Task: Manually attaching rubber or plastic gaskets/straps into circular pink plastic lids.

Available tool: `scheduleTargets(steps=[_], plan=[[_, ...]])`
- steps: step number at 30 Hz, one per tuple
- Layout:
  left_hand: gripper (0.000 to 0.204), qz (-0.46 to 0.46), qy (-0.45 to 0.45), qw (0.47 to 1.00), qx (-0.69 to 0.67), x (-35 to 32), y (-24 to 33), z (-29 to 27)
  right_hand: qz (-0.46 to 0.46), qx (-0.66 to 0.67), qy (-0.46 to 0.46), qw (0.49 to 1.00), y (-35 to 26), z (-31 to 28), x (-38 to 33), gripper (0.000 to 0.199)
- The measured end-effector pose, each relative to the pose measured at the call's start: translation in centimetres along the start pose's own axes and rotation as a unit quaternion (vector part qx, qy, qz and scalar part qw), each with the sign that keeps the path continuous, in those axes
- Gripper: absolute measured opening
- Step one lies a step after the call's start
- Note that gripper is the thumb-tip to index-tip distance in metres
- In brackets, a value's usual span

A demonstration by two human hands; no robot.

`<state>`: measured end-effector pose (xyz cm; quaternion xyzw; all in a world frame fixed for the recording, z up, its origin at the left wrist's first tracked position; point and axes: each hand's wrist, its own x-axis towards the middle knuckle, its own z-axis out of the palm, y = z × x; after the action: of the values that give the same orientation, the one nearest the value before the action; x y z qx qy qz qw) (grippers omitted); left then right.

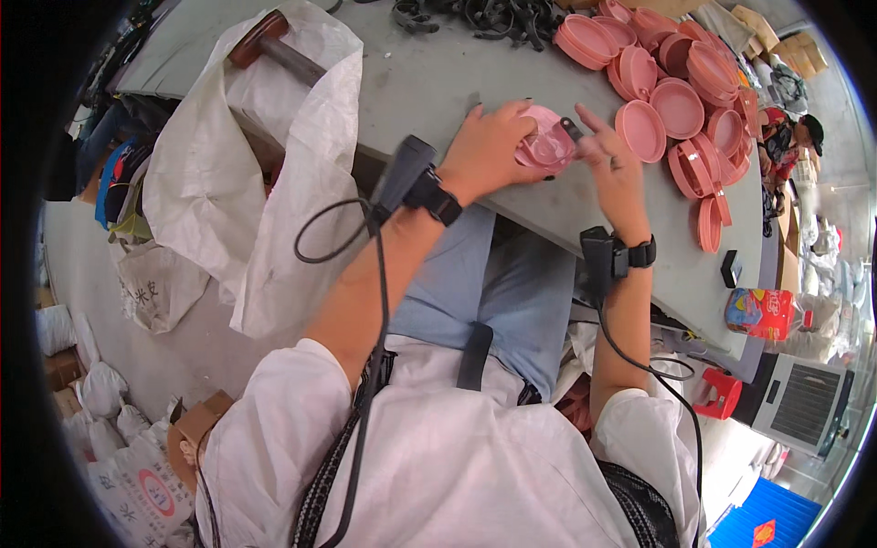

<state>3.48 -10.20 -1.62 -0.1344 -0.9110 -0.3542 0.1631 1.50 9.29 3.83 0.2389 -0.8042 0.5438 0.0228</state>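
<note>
Your round pink plastic lid [546, 144] sits just above the centre of the frame, at the near edge of the grey table [438, 73], caught between both of your hands. Your left hand [489, 146] lies over its left side, palm down and fingers curled around the rim, grasping it. Your right hand [610, 163] meets it from the right — the thumb and first fingers pinch a small dark clip-like part [570, 129] at the lid's upper right edge, while the other fingers splay upward and loose.

Both forearms rise from the lower middle of the frame and converge on the lid. Each wrist carries a black strap with a black sensor block [406, 173] and a trailing black cable [333, 239].

To the upper right of your right hand, a heap of matching pink plastic lids [681, 78] spreads across the table, some flat, some on edge. At the top centre lies a tangle of black straps [484, 14]. A white woven sack [274, 155] drapes off the table at the upper left — a hammer [274, 46] lies on it.
</note>
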Motion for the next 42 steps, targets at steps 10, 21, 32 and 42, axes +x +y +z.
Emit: scheduleTargets(steps=[10, 21, 32, 42], plan=[[0.025, 0.074, -0.211, 0.973, 0.053, 1.3, -0.8, -5.2, -0.127, -0.223, -0.066, 0.964, 0.8, -2.6, -0.3, 0.020], [0.024, 0.054, -0.185, 0.960, 0.202, 1.4, 1.1, -5.7, -0.153, -0.220, -0.161, 0.950, -1.5, -0.5, -1.8, 0.018], [0.035, 0.009, 0.035, 0.999, 0.015, -3.1, 3.2, 0.3, -0.250, -0.356, -0.162, 0.886, -1.1, -2.5, -0.5, 0.020], [0.034, 0.033, 0.049, 0.998, -0.014, -3.0, 2.6, 0.0, -0.285, -0.352, -0.228, 0.862, -2.4, -1.7, 0.3, 0.020]])
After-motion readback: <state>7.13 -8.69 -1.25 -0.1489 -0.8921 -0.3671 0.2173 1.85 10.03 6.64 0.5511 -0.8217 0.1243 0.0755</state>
